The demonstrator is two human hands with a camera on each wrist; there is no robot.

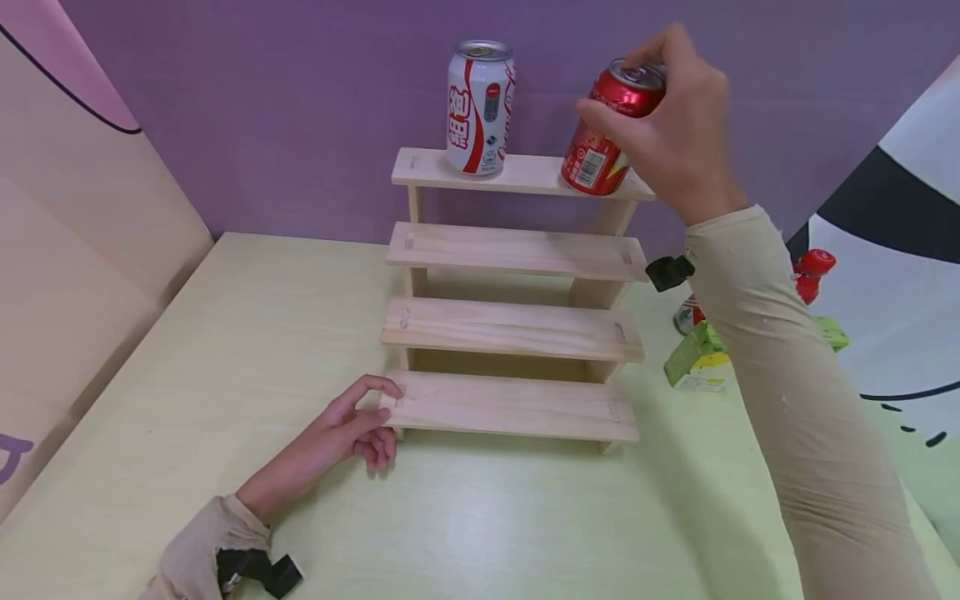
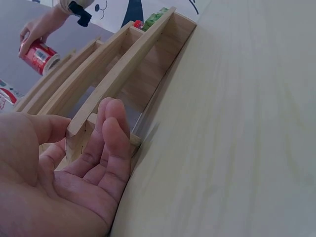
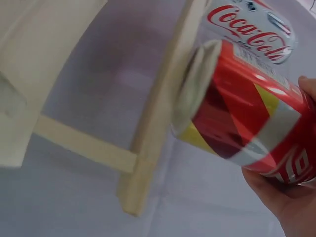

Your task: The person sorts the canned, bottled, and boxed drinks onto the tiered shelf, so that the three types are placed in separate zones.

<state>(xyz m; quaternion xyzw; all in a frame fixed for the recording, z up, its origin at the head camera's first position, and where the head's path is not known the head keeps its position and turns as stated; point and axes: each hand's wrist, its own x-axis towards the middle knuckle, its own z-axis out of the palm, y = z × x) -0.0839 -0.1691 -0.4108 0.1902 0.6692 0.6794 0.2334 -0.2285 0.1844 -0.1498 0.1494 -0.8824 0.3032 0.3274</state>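
Note:
My right hand (image 1: 678,133) grips a red can (image 1: 596,158) near its top, thumb on one side and fingers on the other. The can leans over the right end of the top shelf (image 1: 525,173); in the right wrist view the red can (image 3: 247,108) has its base close to the shelf edge, and whether they touch I cannot tell. A white can (image 1: 480,112) stands upright on the left part of that shelf. Down at the lowest shelf (image 1: 510,406), my left hand (image 1: 337,433) pinches the left end between thumb and index finger; the left wrist view shows the other fingers bent beneath.
The wooden rack has several steps, with two bare middle shelves (image 1: 513,250). Right of it on the table (image 1: 300,333) are a green carton (image 1: 697,358), a can lying partly behind my sleeve, and a red-capped item (image 1: 813,262). A purple backdrop (image 1: 300,125) stands behind.

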